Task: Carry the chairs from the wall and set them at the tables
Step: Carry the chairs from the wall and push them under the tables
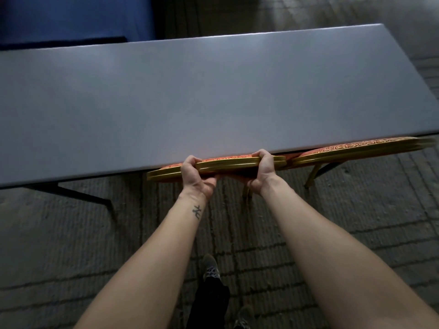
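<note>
A chair point(225, 163) with a gold frame and red patterned padding sits at the near edge of a long grey table point(190, 96), its seat tucked beneath the top. My left hand point(196, 179) grips the top of its backrest on the left. My right hand point(262, 172) grips the same rail on the right, fingers curled over it. A second matching chair point(356, 150) stands just to the right, also pushed under the table, touching or overlapping the first one's backrest.
Dark table legs point(78, 195) angle down at the left. Patterned carpet point(71, 245) covers the floor around me. My feet point(210, 267) are below, between my arms. A blue surface point(71, 17) lies beyond the table at the far left.
</note>
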### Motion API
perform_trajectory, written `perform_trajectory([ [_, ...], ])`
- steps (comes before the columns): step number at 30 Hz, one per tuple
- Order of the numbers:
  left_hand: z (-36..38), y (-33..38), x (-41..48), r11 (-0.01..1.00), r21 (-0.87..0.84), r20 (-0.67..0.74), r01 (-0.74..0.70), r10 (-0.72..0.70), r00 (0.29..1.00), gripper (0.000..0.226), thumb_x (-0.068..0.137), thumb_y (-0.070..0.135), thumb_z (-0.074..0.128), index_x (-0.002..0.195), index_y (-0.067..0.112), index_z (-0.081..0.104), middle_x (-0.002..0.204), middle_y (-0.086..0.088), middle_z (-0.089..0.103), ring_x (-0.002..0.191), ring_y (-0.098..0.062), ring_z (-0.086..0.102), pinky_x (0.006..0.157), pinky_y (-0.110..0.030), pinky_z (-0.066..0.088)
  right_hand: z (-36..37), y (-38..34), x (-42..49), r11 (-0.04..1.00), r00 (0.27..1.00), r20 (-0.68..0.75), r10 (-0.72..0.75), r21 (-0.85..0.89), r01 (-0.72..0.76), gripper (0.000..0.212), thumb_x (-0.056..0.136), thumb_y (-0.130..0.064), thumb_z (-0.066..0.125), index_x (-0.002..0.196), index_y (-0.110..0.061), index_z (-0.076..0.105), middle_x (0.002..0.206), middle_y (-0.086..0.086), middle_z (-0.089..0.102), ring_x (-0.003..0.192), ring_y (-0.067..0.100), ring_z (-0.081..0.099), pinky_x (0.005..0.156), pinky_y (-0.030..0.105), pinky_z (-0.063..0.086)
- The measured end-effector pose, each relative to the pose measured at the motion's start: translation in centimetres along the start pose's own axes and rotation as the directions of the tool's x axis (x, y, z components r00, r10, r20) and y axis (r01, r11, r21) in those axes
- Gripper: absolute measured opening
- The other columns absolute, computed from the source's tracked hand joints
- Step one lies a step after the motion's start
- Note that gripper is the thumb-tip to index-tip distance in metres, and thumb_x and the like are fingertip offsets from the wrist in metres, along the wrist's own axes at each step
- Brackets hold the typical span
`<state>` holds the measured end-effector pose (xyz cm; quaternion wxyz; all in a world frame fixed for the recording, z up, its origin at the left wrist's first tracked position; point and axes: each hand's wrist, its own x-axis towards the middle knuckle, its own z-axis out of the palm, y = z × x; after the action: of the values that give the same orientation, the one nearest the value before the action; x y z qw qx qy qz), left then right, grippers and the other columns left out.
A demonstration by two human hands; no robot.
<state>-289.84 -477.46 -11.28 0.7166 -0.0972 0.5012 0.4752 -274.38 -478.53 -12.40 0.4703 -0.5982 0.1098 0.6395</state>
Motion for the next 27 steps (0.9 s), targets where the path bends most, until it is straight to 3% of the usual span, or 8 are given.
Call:
perform_trajectory([
  [6,-0.4,0.3,-0.2,0.999,-0.001,0.063,0.037,-0.037,0.997,0.022,0.090,0.020,0.050,0.109,0.008,0.053,0.116,-0.019,0.057,0.125,-0.041,0.058,0.103,-0.062,0.048,0.1,0.4,-0.1,1.000,0.999,0.036,-0.002,0.010,0.002,0.055,0.089,-0.037,0.058,0.131,-0.001,0.057,0.118,0.028,0.068,0.103,0.048,0.067,0.072,0.064,0.060],
  [9,-1.6,0.5,-0.2,0.987,0.152,0.115,0.052,-0.070,0.991,0.027,0.089,0.035,0.054,0.107,0.015,0.057,0.115,-0.015,0.061,0.120,-0.040,0.060,0.107,-0.066,0.040,0.2,1.3,-1.1,1.000,0.999,0.040,-0.021,0.006,0.020,0.062,0.091,-0.051,0.063,0.131,-0.004,0.055,0.119,0.026,0.068,0.104,0.044,0.069,0.078,0.060,0.061],
  [12,-3.3,0.6,-1.2,0.970,0.231,0.152,0.071,-0.108,0.983,0.066,0.080,0.061,0.070,0.125,0.013,0.065,0.126,-0.009,0.069,0.123,-0.033,0.063,0.113,-0.062,0.036,0.1,2.0,-3.3,0.998,0.999,0.022,-0.047,-0.035,0.047,0.065,0.094,-0.063,0.056,0.129,-0.008,0.059,0.118,0.023,0.071,0.104,0.039,0.071,0.089,0.052,0.059],
  [15,-3.7,0.6,-3.2,0.974,0.195,0.218,0.111,-0.154,0.964,0.098,0.069,0.076,0.072,0.143,0.015,0.051,0.141,-0.010,0.060,0.135,-0.030,0.054,0.120,-0.063,0.024,-0.2,2.9,-6.2,0.996,0.997,0.026,-0.074,-0.056,0.076,0.061,0.099,-0.061,0.045,0.131,-0.012,0.061,0.120,0.015,0.071,0.098,0.030,0.072,0.084,0.041,0.055],
  [18,-3.6,-0.8,-6.5,0.979,0.141,0.251,0.149,-0.181,0.951,0.080,0.088,0.073,0.055,0.139,0.013,0.046,0.140,-0.006,0.051,0.137,-0.026,0.046,0.124,-0.061,0.016,-1.0,3.9,-9.0,0.990,0.989,0.044,-0.142,-0.023,0.143,0.052,0.105,-0.050,0.041,0.131,-0.009,0.059,0.107,0.010,0.072,0.091,0.024,0.071,0.079,0.036,0.053],
  [20,-2.5,-1.9,-9.5,0.976,0.131,0.276,0.171,-0.202,0.940,0.079,0.097,0.064,0.047,0.151,0.007,0.040,0.151,-0.016,0.050,0.141,-0.033,0.047,0.124,-0.060,0.021,-2.3,3.5,-11.0,0.981,0.980,0.047,-0.194,0.026,0.193,0.051,0.106,-0.046,0.039,0.136,-0.008,0.054,0.114,0.012,0.072,0.095,0.025,0.071,0.080,0.034,0.054],
  [23,-0.5,-3.9,-12.9,0.972,0.132,0.319,0.194,-0.227,0.920,0.068,0.100,0.056,0.042,0.146,0.006,0.050,0.146,-0.022,0.057,0.135,-0.037,0.053,0.120,-0.059,0.030,-5.1,1.5,-13.4,0.960,0.967,0.033,-0.253,0.129,0.247,0.052,0.106,-0.044,0.040,0.141,-0.006,0.051,0.124,0.017,0.069,0.104,0.028,0.070,0.087,0.036,0.055],
  [27,4.0,-7.6,-15.6,0.941,0.294,0.427,0.170,-0.289,0.857,0.064,0.100,0.055,0.042,0.141,0.007,0.055,0.136,-0.019,0.066,0.132,-0.038,0.058,0.120,-0.058,0.031,-9.8,-2.3,-16.5,0.906,0.936,-0.012,-0.352,0.245,0.344,0.049,0.107,-0.043,0.038,0.139,-0.008,0.054,0.125,0.016,0.070,0.115,0.030,0.068,0.094,0.039,0.053],
])
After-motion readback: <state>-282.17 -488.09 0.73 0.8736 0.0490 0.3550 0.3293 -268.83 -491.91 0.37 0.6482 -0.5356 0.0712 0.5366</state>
